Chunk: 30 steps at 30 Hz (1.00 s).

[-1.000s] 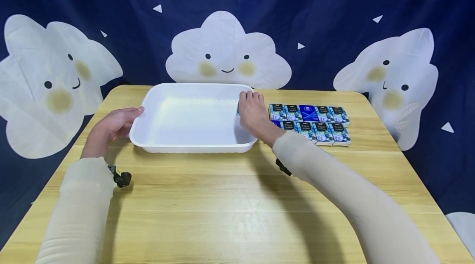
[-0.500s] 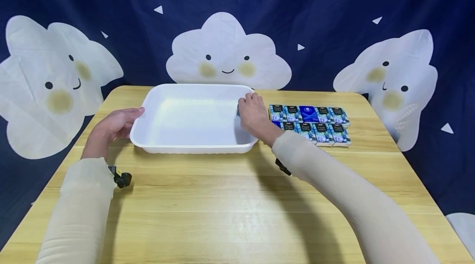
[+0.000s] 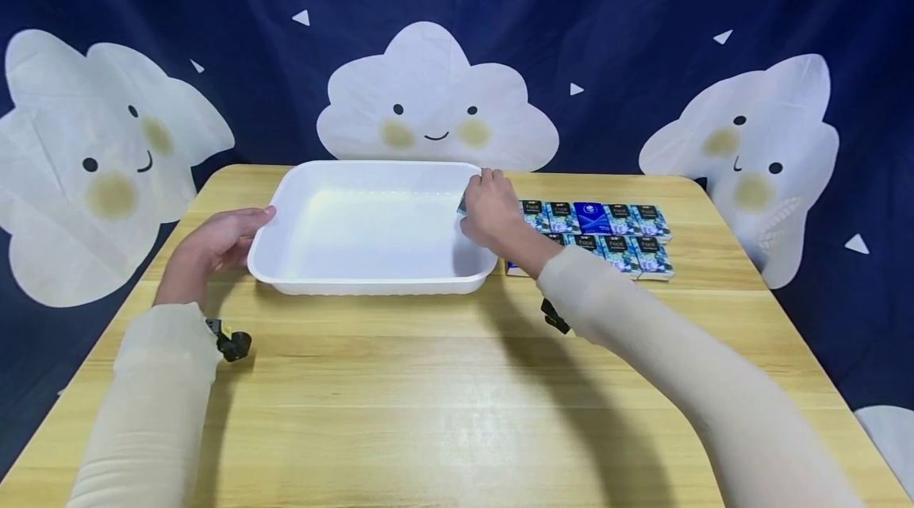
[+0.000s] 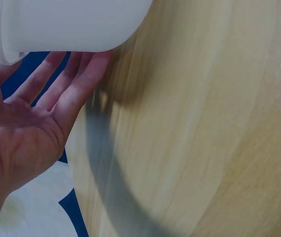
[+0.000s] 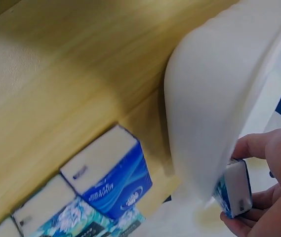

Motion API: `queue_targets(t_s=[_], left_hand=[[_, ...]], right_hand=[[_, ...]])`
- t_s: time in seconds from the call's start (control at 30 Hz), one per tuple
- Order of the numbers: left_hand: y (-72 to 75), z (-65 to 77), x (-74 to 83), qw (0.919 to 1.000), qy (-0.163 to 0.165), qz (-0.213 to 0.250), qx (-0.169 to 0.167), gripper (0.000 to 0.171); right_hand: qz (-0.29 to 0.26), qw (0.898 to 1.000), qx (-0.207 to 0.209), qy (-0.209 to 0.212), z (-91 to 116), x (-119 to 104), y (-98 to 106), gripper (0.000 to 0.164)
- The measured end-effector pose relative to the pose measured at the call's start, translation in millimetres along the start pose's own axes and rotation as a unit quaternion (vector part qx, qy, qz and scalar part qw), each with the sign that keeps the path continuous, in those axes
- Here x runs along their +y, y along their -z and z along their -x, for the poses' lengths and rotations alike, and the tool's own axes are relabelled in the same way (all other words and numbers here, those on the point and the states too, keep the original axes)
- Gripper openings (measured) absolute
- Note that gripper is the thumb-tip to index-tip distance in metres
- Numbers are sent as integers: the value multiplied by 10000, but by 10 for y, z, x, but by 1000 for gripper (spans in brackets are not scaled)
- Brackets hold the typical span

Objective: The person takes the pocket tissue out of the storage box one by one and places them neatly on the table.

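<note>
A white plastic tray (image 3: 378, 234) sits toward the back of the table. My left hand (image 3: 221, 240) holds its left end, the thumb over the rim and the other fingers against the outer wall (image 4: 71, 29). At the tray's right end, my right hand (image 3: 493, 210) pinches a small tissue pack (image 5: 236, 190) between thumb and fingers. Most of this pack hides behind the fingers in the head view, with a dark edge showing over the tray's inside. I cannot tell whether the pack touches the tray.
Two rows of tissue packs (image 3: 620, 250) lie right of the tray, partly covered by my right forearm. A blue pack (image 5: 115, 173) forms the end nearest the tray. Behind the wooden table (image 3: 400, 397) hangs a dark blue cloud-patterned curtain (image 3: 500, 0).
My right hand has shifted slightly up and to the right with the tissue pack, uncovering more of the blue pack at the near row's end. My left hand and the tray look unmoved.
</note>
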<state>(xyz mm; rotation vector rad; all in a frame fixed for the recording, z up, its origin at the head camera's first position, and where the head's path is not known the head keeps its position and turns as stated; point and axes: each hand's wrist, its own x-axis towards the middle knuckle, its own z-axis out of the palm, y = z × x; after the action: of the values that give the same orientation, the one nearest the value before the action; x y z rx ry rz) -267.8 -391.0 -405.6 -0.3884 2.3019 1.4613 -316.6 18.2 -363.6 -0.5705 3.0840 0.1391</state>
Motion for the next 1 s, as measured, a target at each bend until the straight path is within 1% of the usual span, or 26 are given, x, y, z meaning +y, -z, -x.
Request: queue_targets(t_s=[0.17,0.27,0.37,0.5,0.63,0.8,1.0], left_hand=[[9,-23,-17,9996,-20,249,-150,93],[9,-24,-17,9995,-4,257,-157,92],[7,-19,-12,9996,31,245,-148,93],[8,-15,-6,9998,107,179,-72,93],[12,-13,-5,9998,91,182,-63,93],[12,-10,-11,9999,60,146,-57,96],[7,-7,-18,9999,6,113,-43,99]], right_hand=[[-893,9958,-83,-170,65,94,70,62],[-1118,9934,-112,-250,101,132,102,66],[-1359,9895,-204,-438,133,159,126,70],[-1594,9842,-459,-621,155,207,151,74],[-1683,9816,-693,-581,162,283,180,70],[-1833,9794,-733,-420,173,372,209,64],[-1899,9774,-780,-507,212,484,243,63]])
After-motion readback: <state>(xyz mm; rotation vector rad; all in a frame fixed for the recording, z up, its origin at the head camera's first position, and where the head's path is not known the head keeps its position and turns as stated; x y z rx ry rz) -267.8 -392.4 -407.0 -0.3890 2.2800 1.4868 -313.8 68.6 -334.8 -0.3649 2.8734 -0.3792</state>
